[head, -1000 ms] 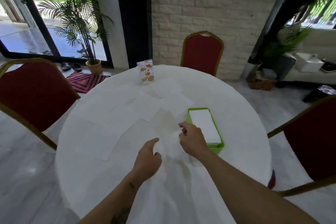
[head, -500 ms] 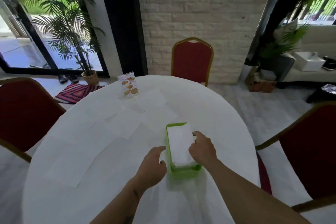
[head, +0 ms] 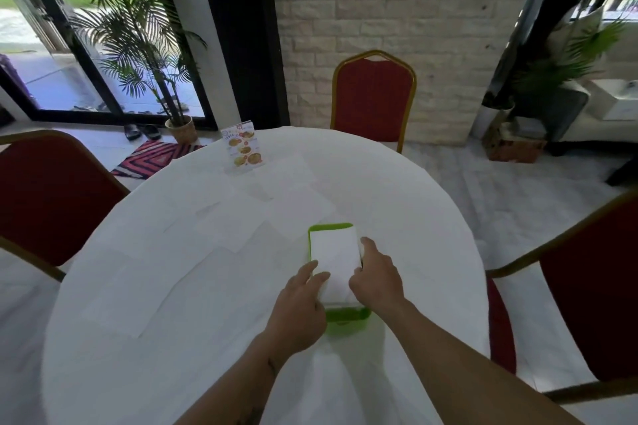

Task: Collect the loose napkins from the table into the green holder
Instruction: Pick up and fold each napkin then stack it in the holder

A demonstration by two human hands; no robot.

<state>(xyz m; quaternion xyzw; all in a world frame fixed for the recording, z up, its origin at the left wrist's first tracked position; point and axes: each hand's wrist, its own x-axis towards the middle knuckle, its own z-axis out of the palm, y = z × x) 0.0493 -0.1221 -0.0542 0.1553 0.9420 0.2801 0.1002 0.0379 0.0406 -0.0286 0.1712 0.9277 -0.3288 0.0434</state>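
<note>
The green holder (head: 347,315) stands on the white round table (head: 414,217), just in front of me, with a stack of white napkins (head: 334,254) in it. My left hand (head: 298,307) lies at the stack's left side, its fingers straight and touching the top napkin. My right hand (head: 378,278) rests at the right side, its fingers stretched along the holder's edge and its thumb on the stack. Several loose white napkins (head: 224,224) lie flat on the cloth beyond the holder and to the left, hard to tell from the tablecloth.
A printed menu card (head: 243,148) stands at the table's far edge. Red chairs with gold frames stand at the left (head: 45,197), the far side (head: 373,97) and the right (head: 593,286). A potted palm (head: 138,31) and a window are behind.
Both hands went from the table's middle to the green holder, bringing a napkin onto the stack. My left hand has now closed in on the stack's left side.
</note>
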